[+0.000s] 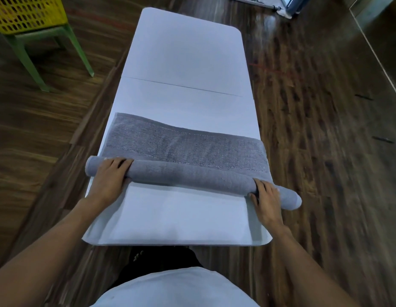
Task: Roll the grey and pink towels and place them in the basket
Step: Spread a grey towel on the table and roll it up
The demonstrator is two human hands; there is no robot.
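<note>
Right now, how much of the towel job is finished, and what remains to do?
Done: the near part of the grey towel is already rolled. In hand: the left hand and right hand press on the roll near its ends, while a flat strip lies unrolled on the white table. Left: finish rolling, then put it in the yellow basket. No pink towel is in view.

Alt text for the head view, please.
Both hands, left hand and right hand, press on a half-rolled grey towel on a white table. A yellow basket sits far left.
</note>
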